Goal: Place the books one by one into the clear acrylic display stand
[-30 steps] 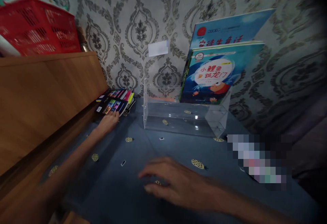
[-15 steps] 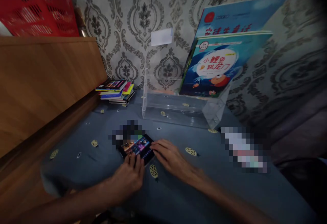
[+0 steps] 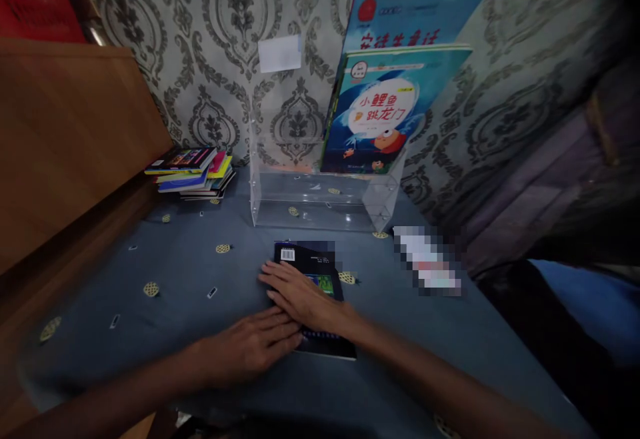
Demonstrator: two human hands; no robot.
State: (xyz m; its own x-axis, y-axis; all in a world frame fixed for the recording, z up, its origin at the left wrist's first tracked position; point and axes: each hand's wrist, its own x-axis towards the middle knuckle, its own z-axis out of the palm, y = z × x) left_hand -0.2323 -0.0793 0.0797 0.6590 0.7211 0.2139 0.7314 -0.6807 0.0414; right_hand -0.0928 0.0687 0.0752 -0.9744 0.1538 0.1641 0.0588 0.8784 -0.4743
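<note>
A thin black book (image 3: 324, 283) lies flat on the blue tablecloth, a barcode near its upper left corner and a small green picture mid-cover. My right hand (image 3: 300, 297) rests flat across the left half of it, fingers stretched out past its left edge. Lower down, my left hand (image 3: 257, 340) lies palm down with straight fingers, their tips touching the book's lower left part and close against my right hand. Both hands cover much of the book's left side.
Behind the book stands a clear acrylic book stand (image 3: 315, 215), with upright picture books (image 3: 375, 115) on its right. A stack of books (image 3: 193, 175) sits at the back left beside a wooden cabinet (image 3: 75, 145). A blurred-out item (image 3: 427, 262) lies on the right.
The book has turned and shifted right relative to the stand; its barcode now shows. My fingers have gone from its edges to lying flat over its left side. The view has swung right.
</note>
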